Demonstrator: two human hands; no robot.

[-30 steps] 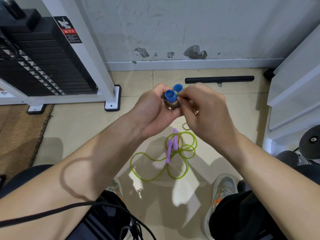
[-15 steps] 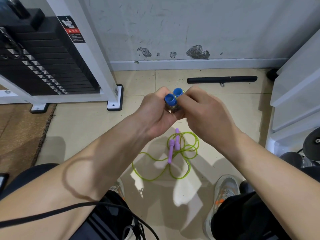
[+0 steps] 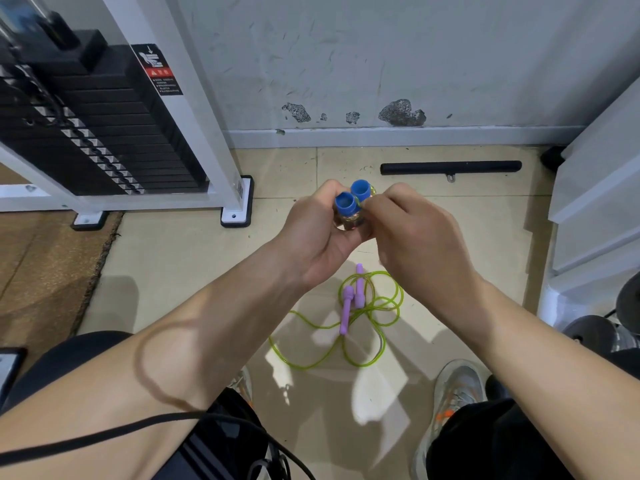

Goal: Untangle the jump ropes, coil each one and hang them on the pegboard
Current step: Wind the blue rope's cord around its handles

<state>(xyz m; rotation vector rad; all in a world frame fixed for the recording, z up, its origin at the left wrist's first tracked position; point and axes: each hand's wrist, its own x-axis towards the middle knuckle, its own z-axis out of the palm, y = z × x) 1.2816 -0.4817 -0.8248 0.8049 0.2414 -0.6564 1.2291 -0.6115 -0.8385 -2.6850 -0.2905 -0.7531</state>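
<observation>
- The left hand (image 3: pixel 311 237) is curled around two blue-capped handles (image 3: pixel 345 202), gripping them side by side with the caps sticking up above its fingers.
- The right hand (image 3: pixel 419 244) is pressed against the right side of those handles, fingers curled and fingertips touching them. A bit of yellow-green shows at its fingertips, but I cannot tell whether it pinches a cord or only touches the handles.
- A second jump rope lies on the tiled floor under both hands: a loose green rope (image 3: pixel 378 301) in overlapping loops, with two purple handles (image 3: pixel 346 308) lying across it just below the right wrist.
- A black bar (image 3: pixel 450 167) lies on the floor beyond the hands, near the wall.
- A weight stack (image 3: pixel 104 133) stands well to the left of the left hand.
- A grey shoe (image 3: pixel 453 386) is below the right forearm.
</observation>
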